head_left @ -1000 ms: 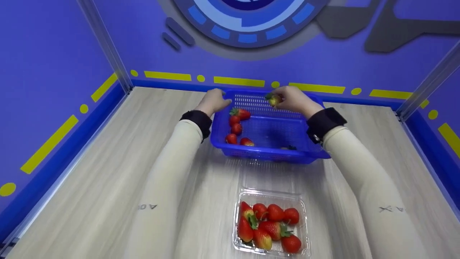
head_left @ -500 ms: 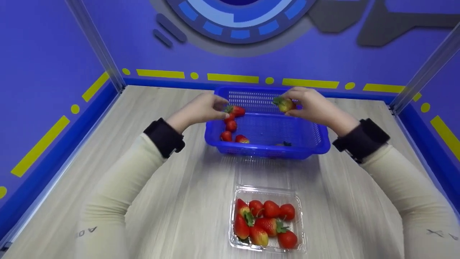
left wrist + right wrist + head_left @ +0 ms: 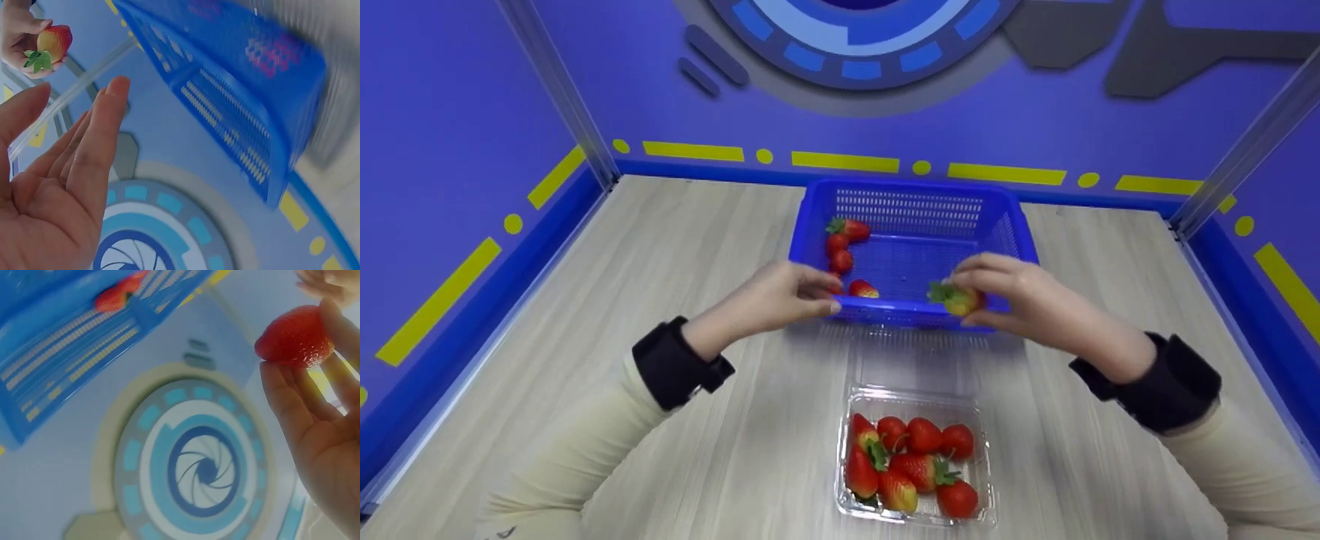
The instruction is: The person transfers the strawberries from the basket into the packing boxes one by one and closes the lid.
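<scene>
My right hand (image 3: 1024,304) pinches a strawberry (image 3: 962,300) between thumb and fingers, in front of the near rim of the blue basket (image 3: 915,306). Its leafy end points left; in the right wrist view the red tip of the strawberry (image 3: 295,336) shows. My left hand (image 3: 769,300) holds nothing, its fingers relaxed and apart from the thumb, close to the basket's near left corner. In the left wrist view that hand (image 3: 67,174) has a bare palm. Several strawberries (image 3: 841,261) lie along the basket's left side, one partly hidden behind the left fingers.
Nearer to me, a clear plastic clamshell box (image 3: 986,457) stands with its lid folded back towards the basket. Several strawberries (image 3: 916,471) lie in it. Blue printed walls (image 3: 840,142) close off the back and sides of the wooden tabletop (image 3: 675,247).
My right hand has brought the strawberry from over the basket's far side towards me, to its near rim. The left hand has come back from the far left corner to the near one.
</scene>
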Demonstrator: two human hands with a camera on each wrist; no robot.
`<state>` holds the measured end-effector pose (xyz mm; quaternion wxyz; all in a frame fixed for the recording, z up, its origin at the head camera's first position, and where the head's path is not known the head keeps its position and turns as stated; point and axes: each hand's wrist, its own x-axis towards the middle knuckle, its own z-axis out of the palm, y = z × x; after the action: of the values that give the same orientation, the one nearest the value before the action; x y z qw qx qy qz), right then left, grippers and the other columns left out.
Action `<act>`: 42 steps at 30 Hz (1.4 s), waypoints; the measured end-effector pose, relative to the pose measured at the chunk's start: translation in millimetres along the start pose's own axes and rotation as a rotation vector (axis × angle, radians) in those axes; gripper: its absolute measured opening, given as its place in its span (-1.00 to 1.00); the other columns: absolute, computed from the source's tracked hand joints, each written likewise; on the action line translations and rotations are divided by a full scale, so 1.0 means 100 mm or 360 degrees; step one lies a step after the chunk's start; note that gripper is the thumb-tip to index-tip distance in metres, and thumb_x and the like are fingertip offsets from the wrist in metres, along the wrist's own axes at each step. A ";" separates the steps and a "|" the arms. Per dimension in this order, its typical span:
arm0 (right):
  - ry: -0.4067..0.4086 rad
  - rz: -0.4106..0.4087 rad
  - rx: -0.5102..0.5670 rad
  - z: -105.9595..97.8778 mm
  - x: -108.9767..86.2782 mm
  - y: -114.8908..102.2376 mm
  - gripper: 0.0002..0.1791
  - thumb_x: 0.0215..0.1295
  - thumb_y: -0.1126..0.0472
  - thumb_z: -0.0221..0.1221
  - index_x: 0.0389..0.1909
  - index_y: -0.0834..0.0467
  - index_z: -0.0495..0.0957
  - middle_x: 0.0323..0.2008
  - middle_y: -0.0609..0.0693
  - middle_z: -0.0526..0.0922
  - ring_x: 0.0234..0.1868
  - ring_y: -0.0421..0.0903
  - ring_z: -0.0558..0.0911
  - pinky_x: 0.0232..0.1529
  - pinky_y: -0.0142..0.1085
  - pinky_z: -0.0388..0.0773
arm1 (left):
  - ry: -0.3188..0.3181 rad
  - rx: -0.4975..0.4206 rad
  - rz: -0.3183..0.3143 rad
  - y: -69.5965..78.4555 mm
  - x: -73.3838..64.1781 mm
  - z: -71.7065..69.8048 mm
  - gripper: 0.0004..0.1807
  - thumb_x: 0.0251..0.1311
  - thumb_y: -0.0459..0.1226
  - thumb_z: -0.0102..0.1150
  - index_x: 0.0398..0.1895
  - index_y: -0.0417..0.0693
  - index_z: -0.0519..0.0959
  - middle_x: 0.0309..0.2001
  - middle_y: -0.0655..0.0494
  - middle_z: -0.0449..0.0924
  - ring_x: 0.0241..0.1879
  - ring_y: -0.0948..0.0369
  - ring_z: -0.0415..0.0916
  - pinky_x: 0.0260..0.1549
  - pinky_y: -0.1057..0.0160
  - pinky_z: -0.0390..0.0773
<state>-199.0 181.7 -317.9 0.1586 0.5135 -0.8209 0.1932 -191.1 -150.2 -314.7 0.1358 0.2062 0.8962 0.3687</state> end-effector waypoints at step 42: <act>-0.0522 0.0211 0.0145 1.01 -0.87 -0.85 -0.60 0.11 0.19 0.47 0.01 0.12 0.71 -0.19 -0.05 0.59 -0.15 -0.17 0.63 -0.14 -0.43 0.68 | -0.0273 -0.0739 -0.0372 -0.69 -0.37 1.22 -0.83 0.26 -0.37 0.32 -0.21 -0.37 0.65 -0.43 -0.03 0.75 -0.53 0.31 0.65 -0.36 0.27 0.74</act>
<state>-91.3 167.1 -433.4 -0.0138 0.4896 -0.8581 0.1540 -128.6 -138.1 -444.8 0.2964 0.0952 0.7905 0.5274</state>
